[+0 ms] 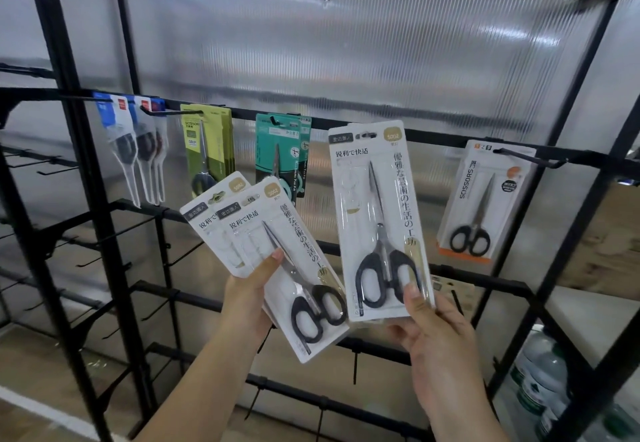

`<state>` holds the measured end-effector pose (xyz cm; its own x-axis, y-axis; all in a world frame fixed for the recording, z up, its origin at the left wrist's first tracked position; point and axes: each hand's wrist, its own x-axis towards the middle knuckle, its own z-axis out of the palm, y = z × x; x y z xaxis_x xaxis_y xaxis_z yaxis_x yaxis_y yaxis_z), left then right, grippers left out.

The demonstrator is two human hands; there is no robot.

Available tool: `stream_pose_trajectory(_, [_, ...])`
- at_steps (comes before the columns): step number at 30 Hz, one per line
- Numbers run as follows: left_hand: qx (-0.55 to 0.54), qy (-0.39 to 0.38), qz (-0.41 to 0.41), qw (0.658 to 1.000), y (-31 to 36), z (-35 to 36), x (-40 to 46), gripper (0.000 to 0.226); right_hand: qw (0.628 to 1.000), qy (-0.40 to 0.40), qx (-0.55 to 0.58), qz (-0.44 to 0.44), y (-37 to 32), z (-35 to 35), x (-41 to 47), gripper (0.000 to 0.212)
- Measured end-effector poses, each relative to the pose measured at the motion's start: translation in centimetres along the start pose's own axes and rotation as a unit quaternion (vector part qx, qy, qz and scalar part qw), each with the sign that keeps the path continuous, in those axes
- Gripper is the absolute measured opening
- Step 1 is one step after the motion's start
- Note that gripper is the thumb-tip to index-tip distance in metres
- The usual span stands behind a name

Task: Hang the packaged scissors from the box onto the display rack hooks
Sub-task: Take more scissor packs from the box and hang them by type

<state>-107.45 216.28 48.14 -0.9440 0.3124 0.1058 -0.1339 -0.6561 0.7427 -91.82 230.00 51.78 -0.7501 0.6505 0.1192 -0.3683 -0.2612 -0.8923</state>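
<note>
Nearest the camera, the left hand [251, 297] holds a fanned pair of white carded scissor packs with black handles [277, 261], thumb pressed on the front of the top pack and the fingers hidden behind, so this grip is closed on the cards; the packs tilt up and to the left. The right hand [438, 334] pinches the lower edge of a third white carded scissor pack with black handles [379, 219], thumb on its front near the bottom right corner, holding it upright. This pack's top hanging slot sits level with the black horizontal rail of the display rack [450, 138]; whether it is on a hook cannot be told.

Beyond the hands, on that rail, hang from left to right: clear blister packs with blue and red header cards [133, 150], yellow-green carded scissor packs [207, 150], teal carded scissor packs [280, 154] and, well to the right, a white and orange carded pack marked SCISSORS [479, 202] on a black wire hook [530, 157]. Lower rails carry bare black hooks [86, 261]. Behind everything stands a translucent ribbed plastic back panel [346, 50]. At the lower right, past the frame, plastic bottles [540, 379] stand.
</note>
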Motion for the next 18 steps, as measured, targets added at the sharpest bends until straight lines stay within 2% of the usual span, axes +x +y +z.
stream_pose_trajectory(3, [-0.007,-0.015,0.005,1.000,-0.1,0.0,-0.2,0.060,1.000,0.015,0.023,0.003,-0.3,0.4,0.0,0.012])
stream_pose_trajectory(7, [-0.015,-0.020,0.006,1.000,-0.3,-0.3,-0.4,0.051,0.999,0.012,0.040,-0.014,-0.9,1.1,-0.5,0.012])
stream_pose_trajectory(11, [-0.012,0.000,0.004,1.000,0.0,-0.4,-0.5,0.050,0.998,0.022,0.014,-0.050,-1.6,1.4,-1.0,0.012])
stream_pose_trajectory(15, [-0.023,0.015,0.008,1.000,0.3,-0.4,-0.5,0.042,0.996,0.026,-0.026,-0.084,-2.2,1.8,-1.9,0.022])
stream_pose_trajectory(18, [-0.025,0.017,0.008,1.000,0.3,-0.4,-0.5,0.042,0.995,0.022,-0.023,-0.098,-2.7,2.2,-2.2,0.018])
